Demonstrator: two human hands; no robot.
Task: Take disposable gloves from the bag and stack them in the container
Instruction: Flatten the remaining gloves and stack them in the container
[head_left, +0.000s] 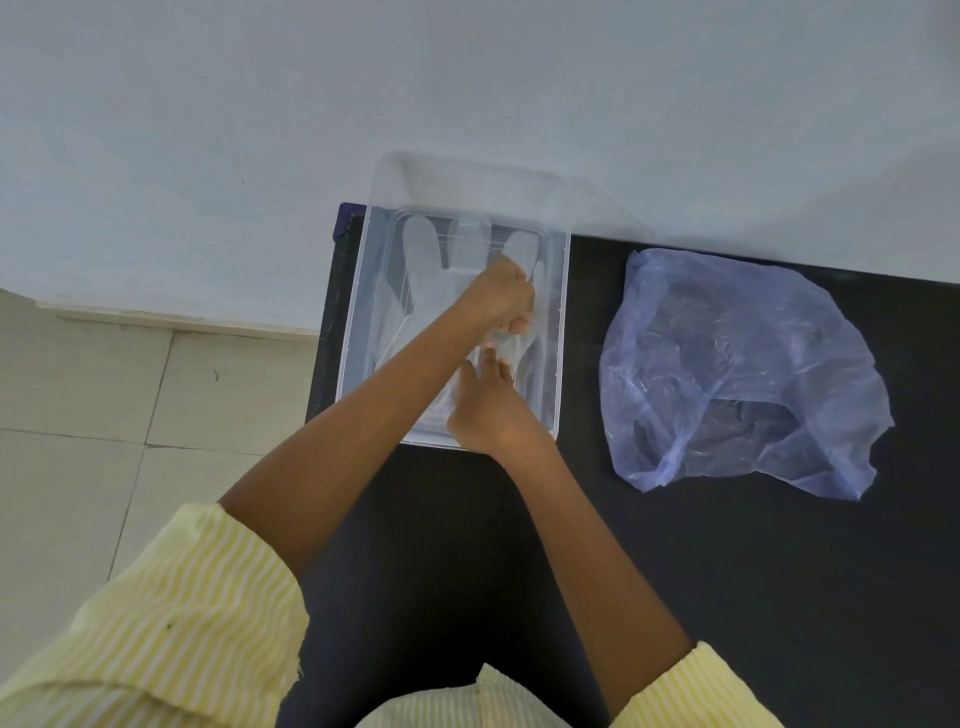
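Both hands are down inside the clear plastic container (555, 332), which sits on the black table (727, 571) with its far end against the pale wall (467, 93). The left hand (501, 299) reaches in from the left across the box; its fingers are curled in tight and pinch a fold of thin, see-through glove film at the right side of the container's floor. The right hand (491, 410) lies nearer the person, over the near end of the box, its fingers (488, 358) stretched forward and only slightly spread, pressing flat on the same film rather than closing around it. The disposable gloves (421, 260) lie spread on the bottom of the container, their rounded finger shapes pointing toward the wall, and the two hands rest on top of that layer; how many sheets are stacked cannot be told through the clear plastic. The bluish plastic bag (737, 374) lies crumpled and slack on the table to the right of the container, apart from it and untouched by either hand. Striped yellow sleeves (171, 613) are pushed up above both forearms
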